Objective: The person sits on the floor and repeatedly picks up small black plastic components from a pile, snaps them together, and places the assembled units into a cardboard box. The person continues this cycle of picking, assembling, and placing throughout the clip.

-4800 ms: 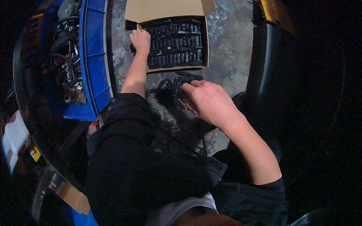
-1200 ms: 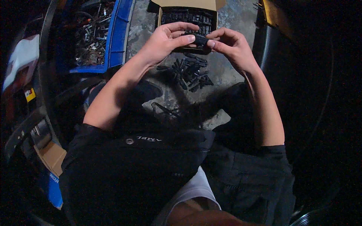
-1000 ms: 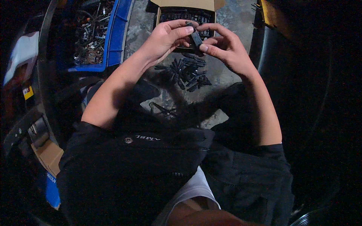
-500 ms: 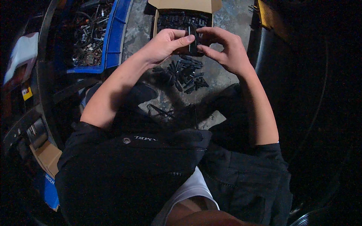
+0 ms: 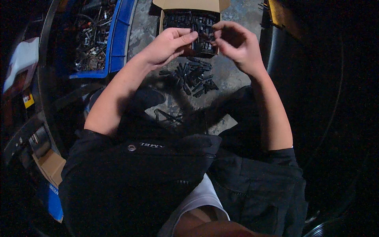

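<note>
Above an open cardboard box, my left hand is closed with thumb and fingers on a slim black piece. The piece blends into the dark contents behind it, so its exact kind does not show. My right hand is just to the right of it, fingers curled and the tips a little apart. Many small black parts lie in rows inside the box. Nearer me, on the grey floor, is a loose pile of slim black pieces.
A blue bin full of mixed metal parts and cables stands at the left. Dark frame bars, a small cardboard box and a blue package are at the lower left. A yellow panel stands at the far right. My knees flank the pile.
My right hand has drawn slightly right, away from the black piece. My left hand has shifted a little left, and the piece has turned and shows less clearly against the box.
</note>
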Tool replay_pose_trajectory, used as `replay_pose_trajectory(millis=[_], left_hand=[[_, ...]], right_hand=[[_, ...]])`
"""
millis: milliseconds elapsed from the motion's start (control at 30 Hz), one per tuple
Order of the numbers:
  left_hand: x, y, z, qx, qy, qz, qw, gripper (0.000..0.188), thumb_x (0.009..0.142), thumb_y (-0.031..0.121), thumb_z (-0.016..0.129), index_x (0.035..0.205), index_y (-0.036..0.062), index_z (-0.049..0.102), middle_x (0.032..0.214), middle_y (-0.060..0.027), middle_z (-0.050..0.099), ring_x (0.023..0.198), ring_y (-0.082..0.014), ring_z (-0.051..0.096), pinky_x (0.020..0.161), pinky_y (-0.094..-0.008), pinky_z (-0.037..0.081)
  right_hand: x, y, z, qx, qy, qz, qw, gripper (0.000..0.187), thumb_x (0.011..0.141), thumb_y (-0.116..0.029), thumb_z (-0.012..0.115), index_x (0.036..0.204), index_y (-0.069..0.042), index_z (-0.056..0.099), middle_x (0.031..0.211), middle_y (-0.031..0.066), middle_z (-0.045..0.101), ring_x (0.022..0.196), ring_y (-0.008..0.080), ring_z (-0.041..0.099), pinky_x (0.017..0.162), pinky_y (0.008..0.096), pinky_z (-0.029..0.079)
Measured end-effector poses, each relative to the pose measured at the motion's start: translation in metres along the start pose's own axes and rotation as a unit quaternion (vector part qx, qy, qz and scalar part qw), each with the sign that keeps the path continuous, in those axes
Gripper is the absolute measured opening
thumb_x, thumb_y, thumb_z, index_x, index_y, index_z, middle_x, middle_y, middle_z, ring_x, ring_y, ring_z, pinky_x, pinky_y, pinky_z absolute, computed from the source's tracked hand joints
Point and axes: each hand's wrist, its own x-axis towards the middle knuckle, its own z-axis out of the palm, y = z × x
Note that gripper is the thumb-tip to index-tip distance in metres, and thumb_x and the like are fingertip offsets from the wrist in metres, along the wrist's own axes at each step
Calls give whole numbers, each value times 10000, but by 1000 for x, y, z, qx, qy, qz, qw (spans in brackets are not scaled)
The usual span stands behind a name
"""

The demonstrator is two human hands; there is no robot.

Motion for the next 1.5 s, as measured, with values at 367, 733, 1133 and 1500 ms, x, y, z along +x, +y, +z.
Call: replay_pose_trajectory(millis=[367,733,1133,1500], left_hand=[[4,2,5,74,37,117,990,372,980,155,617,1330,53,546,1230,-67,633,1133,-169,610,998,-307,492],[5,-7,10,165,147,227,949,346,883,8,709,1207,55,597,1130,-50,643,1063,-135,621,955,-295,514],[7,-9,5,234,108,196,946,348,959,202,668,1267,55,599,1137,-23,650,1022,-101,589,900,-260,484],[10,-14,8,139,76,182,970,401,972,169,641,1335,22,556,1214,-58,639,1098,-120,585,981,-288,474]], right_hand=[[4,10,6,317,-14,98,943,375,889,-11,629,1246,-23,516,1065,170,683,898,248,706,859,380,593],[4,5,9,237,21,105,966,325,907,-35,634,1203,-29,502,992,143,689,877,243,711,799,341,589],[4,5,9,-194,69,-76,976,251,817,-129,741,1050,-51,686,939,117,727,829,206,719,775,309,566],[4,-1,11,-237,66,-127,961,237,799,-126,748,1024,-60,710,950,115,718,847,258,716,771,334,566]])
